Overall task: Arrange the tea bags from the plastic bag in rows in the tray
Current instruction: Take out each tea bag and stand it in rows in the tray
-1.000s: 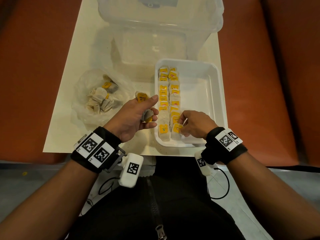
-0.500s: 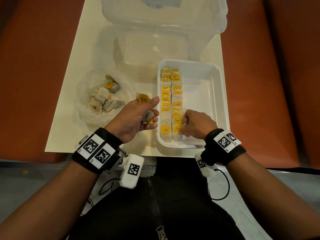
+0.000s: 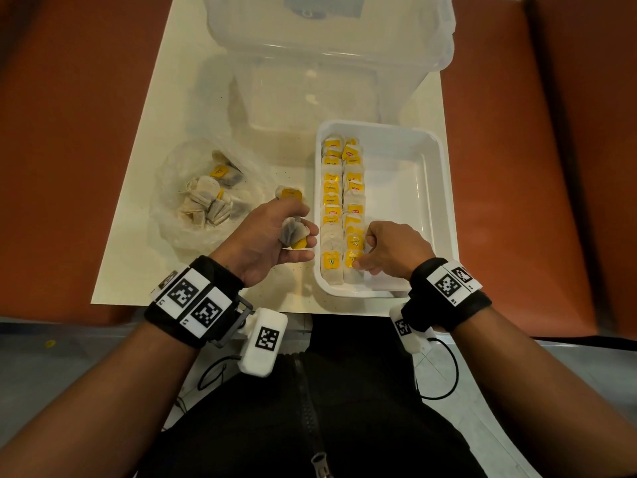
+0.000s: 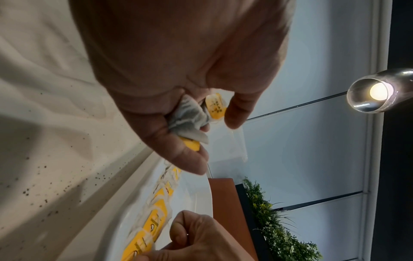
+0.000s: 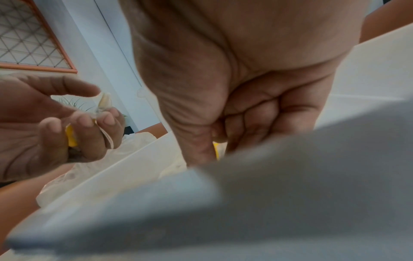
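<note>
From the head view, the white tray [image 3: 431,188] sat on a cream board, with two rows of tea bags [image 3: 343,201] laid along its left side, yellow tags up. The right hand [image 3: 393,250] was down inside the tray at the near end of the second row, fingers curled and pinching the nearest bag [image 3: 353,260] there. The left hand [image 3: 272,236] hovered just left of the tray, fingers closed round a small bunch of spare tea bags [image 3: 293,232], one yellow tag poking up behind the knuckles. The plastic bag [image 3: 206,198] lay further left, some bags left in it, and a clear storage tub [image 3: 327,46] stood behind the tray. In the left wrist view, the left hand [image 4: 178,79] clutched crumpled grey sachets [image 4: 190,116] and yellow tags, above the tray rim and the row. In the right wrist view, the right hand [image 5: 234,97] showed fingers folded tight toward the thumb with a sliver of yellow between them, though the tray wall blurred most of the frame. To seat this bag well, I judged it best pressed flat, tag facing up, edge overlapping its neighbour evenly, and released gently so the row stays straight; the next bag should then start a third row at the far end.
</note>
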